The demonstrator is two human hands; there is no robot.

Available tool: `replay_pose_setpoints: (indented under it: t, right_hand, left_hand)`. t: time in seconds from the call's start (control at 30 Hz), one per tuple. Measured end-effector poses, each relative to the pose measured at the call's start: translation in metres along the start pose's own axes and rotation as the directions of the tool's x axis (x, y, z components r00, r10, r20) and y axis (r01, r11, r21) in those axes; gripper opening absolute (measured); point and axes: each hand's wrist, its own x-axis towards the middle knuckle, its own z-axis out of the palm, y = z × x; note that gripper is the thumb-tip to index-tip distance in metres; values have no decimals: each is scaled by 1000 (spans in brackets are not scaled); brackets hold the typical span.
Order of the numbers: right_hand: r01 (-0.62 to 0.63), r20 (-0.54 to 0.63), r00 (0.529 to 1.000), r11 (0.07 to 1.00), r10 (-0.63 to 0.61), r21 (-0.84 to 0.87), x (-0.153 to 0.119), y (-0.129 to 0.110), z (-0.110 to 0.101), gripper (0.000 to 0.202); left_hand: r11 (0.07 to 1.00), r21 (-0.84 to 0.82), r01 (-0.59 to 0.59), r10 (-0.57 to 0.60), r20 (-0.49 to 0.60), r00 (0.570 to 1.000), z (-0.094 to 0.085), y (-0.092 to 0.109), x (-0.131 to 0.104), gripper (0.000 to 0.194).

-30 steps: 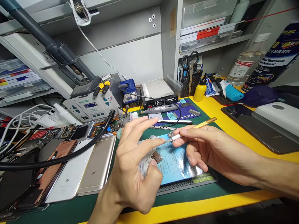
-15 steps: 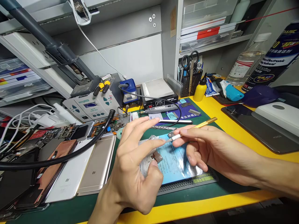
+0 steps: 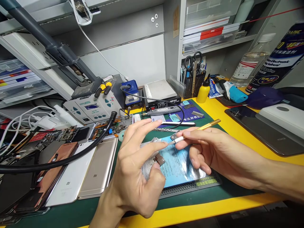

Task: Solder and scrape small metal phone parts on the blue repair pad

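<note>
My right hand (image 3: 201, 142) pinches a gold-and-white pen-like tool (image 3: 205, 125) whose thin pointed tip faces left. My left hand (image 3: 140, 161) is raised with its fingers apart and nothing between them; its index fingertip is at the tool's tip, and whether they touch is hard to tell. Below the hands, a blue printed sheet (image 3: 175, 179) lies over a grey perforated mat (image 3: 190, 189). A small brown-and-silver part (image 3: 160, 160) shows between my left thumb and index finger. Another small metal part (image 3: 174, 136) is just behind the tool's white end.
Several phones, one of them gold (image 3: 98, 171), lie at the left under a black hose (image 3: 59, 165). Behind stand a grey soldering station (image 3: 95, 107) and a hot plate (image 3: 160, 90). A yellow bottle (image 3: 203, 92) and a dark phone (image 3: 258, 133) are on the right.
</note>
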Motion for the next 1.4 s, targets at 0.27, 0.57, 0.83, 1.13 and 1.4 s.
replay_pose_setpoints:
  t: [0.27,0.57,0.83,1.13,1.4]
  right_hand:
    - [-5,-6,1000,1000,5,0,0,0,0,19]
    - [-10,1,1000,1000,10,17,1,-1,0,19]
    - [-11,0,1000,1000,11,21,-3,0,0,19]
    - [60,-45,997,998,-60,-11,-3,-2,4,16]
    - [65,-49,997,997,-67,-27,-1,0,1,18]
  left_hand:
    - [1000,-9,5,-5,-9,1000,0,-1,1,38]
    - [1000,-10,3,-3,-10,1000,-1,0,0,39]
    - [1000,-5,-2,2,-15,1000,0,0,1,39]
    - [998,70,-2,3,-5,1000,2,-3,1,26]
    - [981,194,-4,-19,116,993,7,-1,1,30]
